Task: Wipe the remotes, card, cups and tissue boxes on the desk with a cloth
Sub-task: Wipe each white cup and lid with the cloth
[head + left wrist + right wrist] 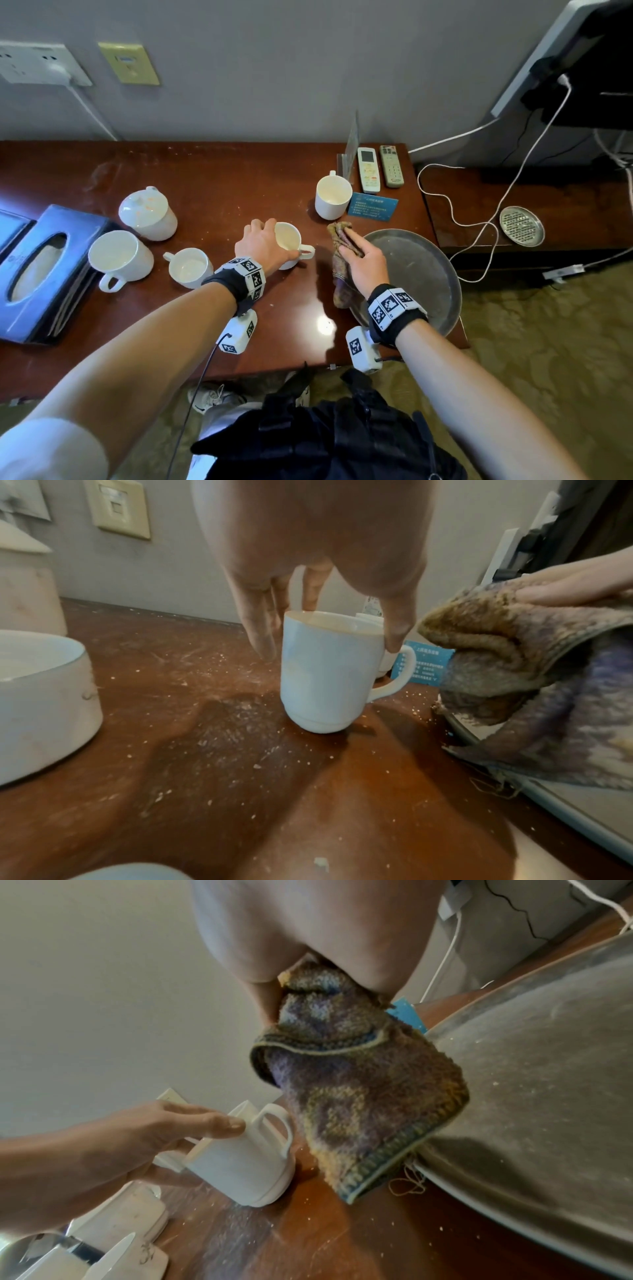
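- The right hand [363,259] gripped a bunched brown-and-purple knitted cloth [343,263], fingers [561,591] curled over its top; the cloth's lower end hung onto the rim of a round grey metal tray [428,274] at the near right of the red-brown wooden worktop [212,178].
- The left hand [262,245] held a white ceramic cup [325,674] from above, fingers [258,620] spread round its rim and thumb beside the handle; the cup stood on the crumb-speckled worktop, just left of the cloth.
- Left of it stood a smaller white cup [190,267], a wider white mug [118,258], a lidded white cup [148,213] and a dark blue tissue box [44,270].
- Farther back stood another white mug [332,197], touching a blue printed card [373,206].
- Farthest lay a white remote [369,169] and a grey remote [391,166], side by side.
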